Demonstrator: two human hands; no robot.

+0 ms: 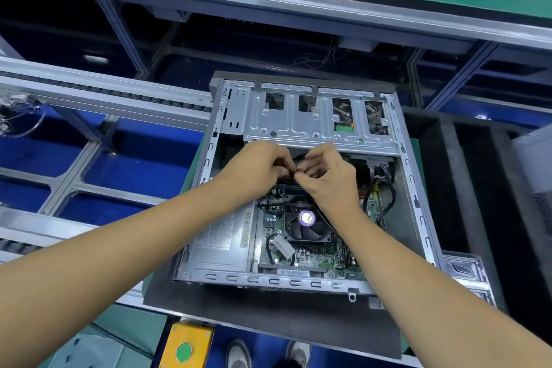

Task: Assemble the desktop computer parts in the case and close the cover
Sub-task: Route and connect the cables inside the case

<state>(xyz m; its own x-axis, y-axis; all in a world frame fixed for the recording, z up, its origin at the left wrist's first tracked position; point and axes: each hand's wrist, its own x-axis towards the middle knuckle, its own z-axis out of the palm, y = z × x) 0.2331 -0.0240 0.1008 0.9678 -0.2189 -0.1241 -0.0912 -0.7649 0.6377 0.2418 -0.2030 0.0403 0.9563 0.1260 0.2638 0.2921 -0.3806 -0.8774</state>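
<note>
The open computer case (310, 188) sits in the middle of the frame, lying flat on a dark foam mat (268, 317) with its cover off and its insides facing up. Both hands meet over the middle of the case, just below the silver drive cage (316, 119) that spans its upper part. The left hand (260, 169) comes in from the lower left with its fingers curled, pinching a black cable (299, 157) — the right hand (327, 173) comes in from the lower right, fingers curled too, pinching the same cable right beside it, fingertips of the two hands almost touching. The cable arcs up between them and runs back under the edge of the cage. Below the hands the green circuit board (313, 257) shows, with a black cooling fan (307, 221) at its centre, a purple round sticker on the hub. To the left of the board lies the grey power supply box (221, 245) with a printed label. At the right of the case more black cables (388, 197) loop down from a connector. At the bottom of the frame a yellow box (186, 343) carries a green button, and two shoes (265, 354) stand on the blue floor.
</note>
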